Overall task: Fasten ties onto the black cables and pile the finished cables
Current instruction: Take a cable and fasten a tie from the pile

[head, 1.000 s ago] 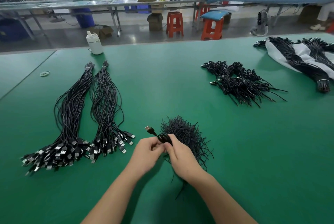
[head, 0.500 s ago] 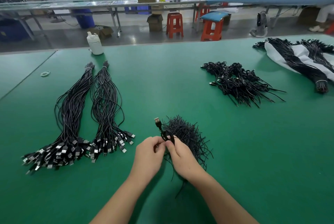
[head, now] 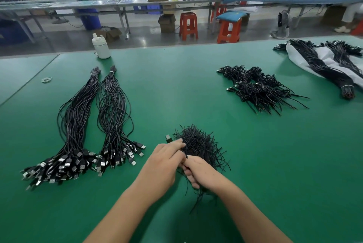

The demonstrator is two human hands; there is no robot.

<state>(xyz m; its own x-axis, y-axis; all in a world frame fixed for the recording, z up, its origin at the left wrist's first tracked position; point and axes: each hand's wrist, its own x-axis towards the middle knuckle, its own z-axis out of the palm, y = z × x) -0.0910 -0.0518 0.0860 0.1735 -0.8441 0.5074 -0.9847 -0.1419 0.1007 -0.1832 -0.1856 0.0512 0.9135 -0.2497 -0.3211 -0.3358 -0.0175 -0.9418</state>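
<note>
Cable plug (head: pixel 168 138) lower now, both hands (head: pixel 164 161) (head: pixel 198 172) pinched closed on cable.

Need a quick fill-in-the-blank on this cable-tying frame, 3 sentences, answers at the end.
1. The two long cable bundles lie on the person's ____ side of the table.
2. Both hands work just in front of the heap of loose black ____.
3. The white bottle stands at the table's ____ edge.

Missing words: left; ties; far

The left hand and right hand are closed on a coiled cable.
</note>
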